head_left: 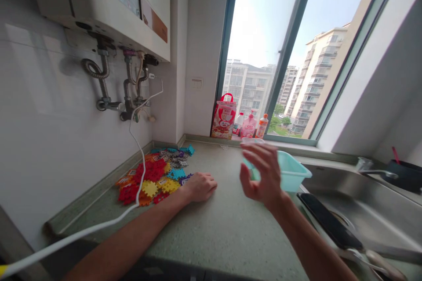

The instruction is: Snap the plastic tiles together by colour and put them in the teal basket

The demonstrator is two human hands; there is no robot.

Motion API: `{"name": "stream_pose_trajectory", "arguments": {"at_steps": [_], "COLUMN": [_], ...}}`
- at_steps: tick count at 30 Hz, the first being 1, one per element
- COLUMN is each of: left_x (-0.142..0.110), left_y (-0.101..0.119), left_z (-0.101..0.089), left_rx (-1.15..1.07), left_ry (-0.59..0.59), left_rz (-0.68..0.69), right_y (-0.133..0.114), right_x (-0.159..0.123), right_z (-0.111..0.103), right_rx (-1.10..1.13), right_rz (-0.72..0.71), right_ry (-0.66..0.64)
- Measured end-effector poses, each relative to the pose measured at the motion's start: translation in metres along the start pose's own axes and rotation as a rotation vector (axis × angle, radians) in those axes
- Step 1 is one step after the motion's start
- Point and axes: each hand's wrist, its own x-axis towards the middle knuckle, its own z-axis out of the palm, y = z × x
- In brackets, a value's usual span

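My left hand (pixel 201 187) rests on the counter just right of a pile of gear-edged plastic building pieces. Its fingers are curled down and pressed together; whatever they may hold is hidden. In the pile, red pieces (pixel 152 171) lie among yellow pieces (pixel 150 189), blue pieces (pixel 177 174) and grey ones (pixel 178 160). Raised above the counter, my right hand (pixel 262 173) is slightly blurred, its thumb apart from the fingers and nothing in it. Behind it stands a light turquoise plastic basin (pixel 295 173), partly covered by the hand.
A white cable (pixel 132 136) hangs across the pile and the left foreground. At right is a steel sink (pixel 379 202), with a long black object (pixel 329 221) along its near edge. A red-and-white bag (pixel 224 119) and several bottles (pixel 249 125) stand on the windowsill. A water heater (pixel 132 30) hangs upper left.
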Motion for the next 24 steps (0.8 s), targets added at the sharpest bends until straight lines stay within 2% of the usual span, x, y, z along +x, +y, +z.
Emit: {"name": "stream_pose_trajectory", "arguments": {"at_steps": [3,6,8,10,13,17,21,24], "left_x": [-0.005,-0.019,-0.03,-0.041,-0.05,-0.051,-0.049,-0.048], "left_y": [-0.022,-0.052,-0.071,-0.086,-0.098,-0.101,-0.1,-0.101], "left_z": [-0.014,-0.035,-0.047,-0.054,-0.056,-0.05,-0.043,-0.036], "left_rx": [0.039,0.109,0.154,0.18,0.184,0.143,0.124,0.144], "left_ry": [-0.025,-0.082,-0.12,-0.178,-0.295,-0.39,-0.395,-0.347], "left_rz": [-0.208,-0.594,-0.801,-0.922,-0.999,-0.983,-0.998,-1.005], "right_y": [0.016,0.037,0.047,0.053,0.053,0.051,0.051,0.049], "right_x": [-0.018,-0.044,-0.056,-0.061,-0.062,-0.065,-0.068,-0.067], "right_z": [0.052,0.097,0.11,0.111,0.107,0.11,0.114,0.112], "right_rx": [-0.033,0.03,0.084,0.127,0.173,0.234,0.259,0.258], "right_rz": [0.009,0.086,0.111,0.133,0.157,0.175,0.195,0.195], "right_ry": [-0.059,-0.209,-0.285,-0.303,-0.298,-0.333,-0.347,-0.365]}}
